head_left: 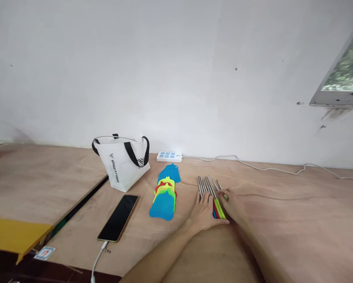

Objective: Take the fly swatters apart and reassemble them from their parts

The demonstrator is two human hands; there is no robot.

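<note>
A bundle of thin metal rods with coloured handles (209,187) lies on the wooden table (297,224). My left hand (204,213) rests flat against the bundle's left side. On the other side, my right hand (233,205) presses in, its fingers touching the green and yellow handle ends (219,208). Neither hand has the rods lifted. To the left of the rods sits a stack of plastic mesh swatter heads (166,191) in blue, yellow, red and green.
A white tote bag (122,165) with black straps stands at the back left. A phone (118,217) on a white cable lies face up near it. A white power strip (169,156) and its cord run along the wall. A yellow board (14,235) juts in at lower left.
</note>
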